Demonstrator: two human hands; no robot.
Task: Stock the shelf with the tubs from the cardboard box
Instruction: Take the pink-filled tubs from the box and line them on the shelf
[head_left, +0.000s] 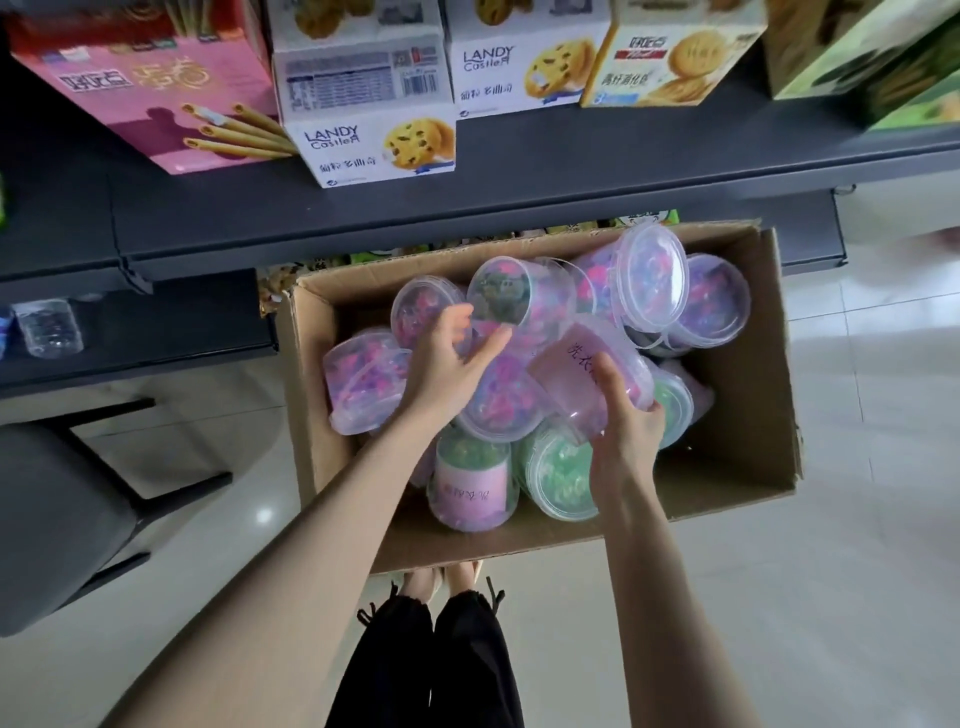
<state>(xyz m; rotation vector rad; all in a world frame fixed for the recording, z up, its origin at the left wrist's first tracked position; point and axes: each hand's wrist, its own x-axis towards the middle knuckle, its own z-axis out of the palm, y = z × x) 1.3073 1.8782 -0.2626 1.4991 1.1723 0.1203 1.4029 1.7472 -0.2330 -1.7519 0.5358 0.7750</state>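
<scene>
Tub (582, 379) being gripped on its side in the box (737, 441)
It is being clasped by the right hand (623, 431) – long axis across the box; the left hand (441, 364) is being held open just left of it, with the shelf (519, 171) straight ahead.

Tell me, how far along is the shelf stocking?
Barely started, it seems. What looks like one clear tub stands on the lower shelf. In hand: the right hand grips a pink-labelled tub; the left hand reaches, open. Left: the cardboard box is nearly full.
</scene>
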